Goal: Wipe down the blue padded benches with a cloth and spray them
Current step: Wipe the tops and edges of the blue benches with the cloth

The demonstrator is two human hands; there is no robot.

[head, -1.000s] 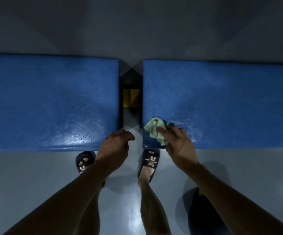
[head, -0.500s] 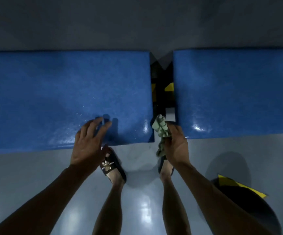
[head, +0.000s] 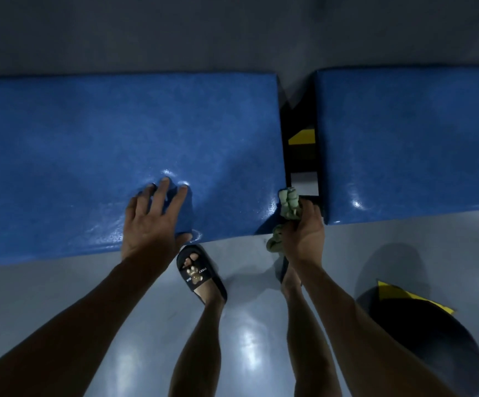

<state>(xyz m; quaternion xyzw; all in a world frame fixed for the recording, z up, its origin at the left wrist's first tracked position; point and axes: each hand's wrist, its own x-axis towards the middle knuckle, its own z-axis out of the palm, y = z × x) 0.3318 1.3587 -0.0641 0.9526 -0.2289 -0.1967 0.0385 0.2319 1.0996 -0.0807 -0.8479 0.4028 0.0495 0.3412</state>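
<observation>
Two blue padded benches stand side by side: the left bench (head: 89, 156) fills most of the view, the right bench (head: 410, 138) runs off the right edge. My left hand (head: 153, 222) presses flat on the left bench near its front edge, fingers spread and denting the pad. My right hand (head: 304, 233) grips a bunched green cloth (head: 289, 204) at the gap between the benches, against the left bench's right front corner. No spray bottle is in view.
A narrow gap (head: 301, 150) with a black and yellow part separates the benches. My feet in black slides (head: 201, 273) stand on the glossy grey floor (head: 60, 296). A dark round object (head: 433, 339) with yellow marks sits at lower right.
The view has shifted left along the benches. My left hand went from hanging curled at the gap to pressing flat on the left bench. My right hand brought the cloth off the right bench into the gap.
</observation>
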